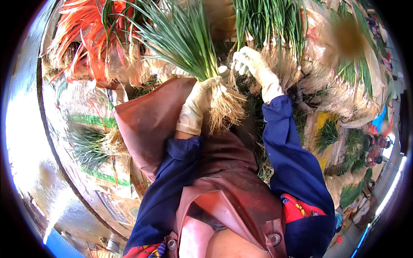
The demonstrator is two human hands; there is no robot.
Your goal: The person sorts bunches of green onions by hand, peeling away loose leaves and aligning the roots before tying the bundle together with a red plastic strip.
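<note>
A thick bunch of green onions (pixel 189 41) is gripped near its white bases by my left hand (pixel 200 101), in a pale rubber glove. The long green leaves fan up and to the left, and the tan roots (pixel 227 109) hang below the fist. My right hand (pixel 254 64), gloved alike, is just to the right with its fingers curled together. A few roots of a green onion (pixel 232 78) dangle under these fingertips; its stalk is mostly hidden by them. Right behind this hand stands a row of more green onions (pixel 269 26), roots downward.
Orange-red strips (pixel 88 34) lie over rooted bundles at the far left. A small onion bundle (pixel 92 146) rests on sacking (pixel 84 101) to the left. My brown apron (pixel 148 124) covers my lap. More bundles (pixel 355 150) and other people (pixel 378 144) are at the right.
</note>
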